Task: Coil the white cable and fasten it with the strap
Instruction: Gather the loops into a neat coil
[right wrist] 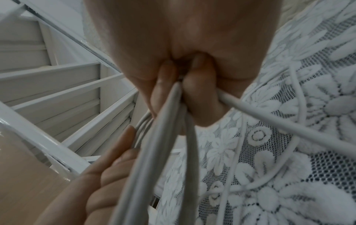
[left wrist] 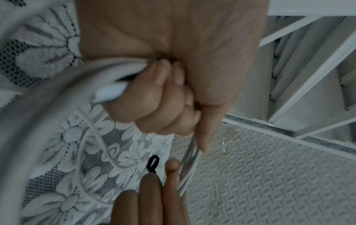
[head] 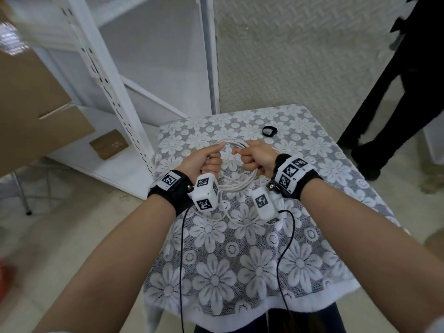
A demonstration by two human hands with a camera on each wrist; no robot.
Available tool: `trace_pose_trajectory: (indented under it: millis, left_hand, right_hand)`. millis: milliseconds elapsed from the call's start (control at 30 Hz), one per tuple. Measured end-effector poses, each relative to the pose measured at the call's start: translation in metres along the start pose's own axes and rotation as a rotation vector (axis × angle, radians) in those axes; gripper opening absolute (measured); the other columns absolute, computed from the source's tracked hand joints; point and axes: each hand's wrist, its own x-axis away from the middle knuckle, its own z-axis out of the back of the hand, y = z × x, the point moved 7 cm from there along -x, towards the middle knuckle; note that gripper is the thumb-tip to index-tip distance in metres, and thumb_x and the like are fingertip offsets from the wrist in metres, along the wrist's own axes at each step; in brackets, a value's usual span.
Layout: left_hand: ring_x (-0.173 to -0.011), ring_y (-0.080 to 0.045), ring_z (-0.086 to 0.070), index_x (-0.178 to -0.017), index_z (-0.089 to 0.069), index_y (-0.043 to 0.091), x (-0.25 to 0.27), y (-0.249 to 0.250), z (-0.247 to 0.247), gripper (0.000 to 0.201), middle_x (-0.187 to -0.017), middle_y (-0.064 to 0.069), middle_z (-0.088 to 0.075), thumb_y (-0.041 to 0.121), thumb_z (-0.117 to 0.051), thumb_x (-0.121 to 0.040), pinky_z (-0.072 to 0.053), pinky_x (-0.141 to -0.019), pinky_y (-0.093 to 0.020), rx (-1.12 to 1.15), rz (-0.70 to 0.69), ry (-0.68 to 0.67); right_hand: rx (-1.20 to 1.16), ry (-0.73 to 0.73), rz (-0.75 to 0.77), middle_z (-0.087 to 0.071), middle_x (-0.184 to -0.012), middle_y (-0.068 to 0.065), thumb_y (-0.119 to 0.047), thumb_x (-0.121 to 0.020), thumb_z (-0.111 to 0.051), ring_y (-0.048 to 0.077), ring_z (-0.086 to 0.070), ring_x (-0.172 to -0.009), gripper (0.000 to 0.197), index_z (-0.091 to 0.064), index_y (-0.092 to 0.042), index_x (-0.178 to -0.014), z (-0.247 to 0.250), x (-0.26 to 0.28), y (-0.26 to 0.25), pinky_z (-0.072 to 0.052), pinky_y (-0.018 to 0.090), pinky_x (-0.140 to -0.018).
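Left hand (head: 201,162) grips the left side of the coiled white cable (head: 236,186), fingers curled. Right hand (head: 255,157) grips the right side likewise. Coil spans between both fists above the table (head: 336,169); strap (head: 269,131) lies beyond, apart.

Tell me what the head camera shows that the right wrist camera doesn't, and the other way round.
Only the head view shows the black strap lying loose on the table's far side, both wrist cameras, and a bystander's dark-clothed legs. Only the right wrist view shows, close up, the cable strands passing between the right hand's curled fingers. Both show the white cable coil gripped by the left hand and right hand over the lace tablecloth, plus the white shelving.
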Motion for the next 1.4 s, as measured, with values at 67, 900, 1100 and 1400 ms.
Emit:
trace_pose_trajectory:
  millis: [67,900,1100,1400]
  left_hand:
    - [-0.023,-0.002,-0.022,-0.040,-0.035,0.020,-0.001,0.002,-0.001,0.060,-0.034,0.009,-0.025,0.038,-0.044,-0.097,-0.012,-0.027,-0.013,0.002,-0.045,0.007]
    - [-0.038,-0.007,-0.050,-0.061,-0.049,0.012,0.002,0.003,-0.009,0.030,-0.044,0.003,-0.049,0.027,-0.057,-0.086,-0.048,-0.042,-0.017,0.013,0.033,-0.026]
    - [-0.026,-0.002,-0.029,-0.046,-0.044,0.017,-0.003,-0.001,-0.018,0.045,-0.037,0.009,-0.032,0.035,-0.052,-0.087,-0.020,-0.029,-0.011,-0.076,0.122,-0.118]
    - [-0.026,-0.002,-0.016,-0.039,-0.038,0.019,-0.012,0.014,-0.018,0.066,-0.033,0.009,-0.027,0.047,-0.030,-0.098,-0.016,-0.027,-0.013,0.130,-0.129,-0.115]
  right_hand:
    - [-0.009,0.020,0.024,-0.028,-0.040,-0.012,-0.012,-0.098,-0.043,0.002,-0.021,-0.031,0.018,-0.055,-0.013,-0.084,0.002,-0.002,0.001,-0.012,0.012,-0.032]
    - [0.146,0.019,0.147,-0.030,-0.046,-0.001,-0.021,-0.099,-0.047,0.006,-0.026,-0.033,0.031,-0.044,-0.011,-0.069,0.013,0.001,-0.001,-0.022,0.017,-0.034]
    - [0.249,-0.026,0.207,-0.031,-0.050,0.000,-0.023,-0.097,-0.051,0.004,-0.028,-0.035,0.029,-0.049,-0.012,-0.070,0.005,0.005,-0.008,-0.025,0.015,-0.035]
    - [-0.079,0.025,0.092,-0.044,-0.042,-0.007,-0.030,-0.095,-0.054,0.006,-0.038,-0.033,0.032,-0.047,-0.016,-0.067,0.024,-0.003,0.001,-0.023,0.016,-0.032]
